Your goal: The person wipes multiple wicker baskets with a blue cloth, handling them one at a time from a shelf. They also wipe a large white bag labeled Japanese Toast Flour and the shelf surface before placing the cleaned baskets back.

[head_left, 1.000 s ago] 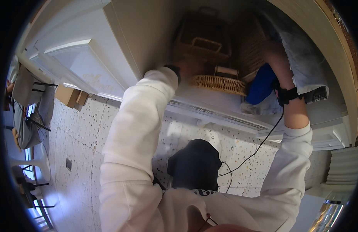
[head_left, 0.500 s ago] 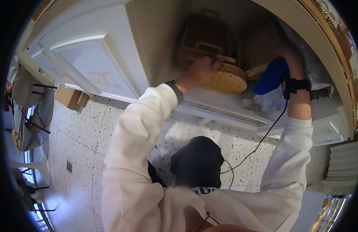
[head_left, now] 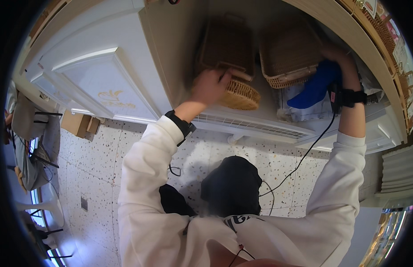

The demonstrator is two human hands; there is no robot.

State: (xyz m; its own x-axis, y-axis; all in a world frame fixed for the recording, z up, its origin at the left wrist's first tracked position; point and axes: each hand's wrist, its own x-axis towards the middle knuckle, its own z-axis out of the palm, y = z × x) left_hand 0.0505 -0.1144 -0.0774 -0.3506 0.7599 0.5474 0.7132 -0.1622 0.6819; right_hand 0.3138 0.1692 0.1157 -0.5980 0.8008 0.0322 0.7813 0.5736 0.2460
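Observation:
My left hand (head_left: pixel 210 86) is closed on the rim of a shallow round wicker basket (head_left: pixel 240 94) at the front of an open cabinet. Behind that basket stands a deeper brown wicker basket (head_left: pixel 226 42) with a handle, in shadow. My right hand (head_left: pixel 336 54) reaches into the cabinet beside a second, rectangular wicker basket (head_left: pixel 289 55). Its fingers are dim and partly hidden, so their grip does not show. A blue cloth-like thing (head_left: pixel 314 91) lies against my right wrist, over a clear plastic wrapping (head_left: pixel 304 109).
A white cabinet door (head_left: pixel 93 82) stands to the left. Below the cabinet runs a white grille (head_left: pixel 260 127). A black cable (head_left: pixel 300 162) hangs from my right wrist to the floor. Cardboard boxes (head_left: pixel 77 124) and chairs (head_left: pixel 26 118) are at the left.
My left hand and the round wicker basket have moved left. The rectangular basket now shows more fully, farther left, with a gap beside the handled one. The blue thing has shifted slightly.

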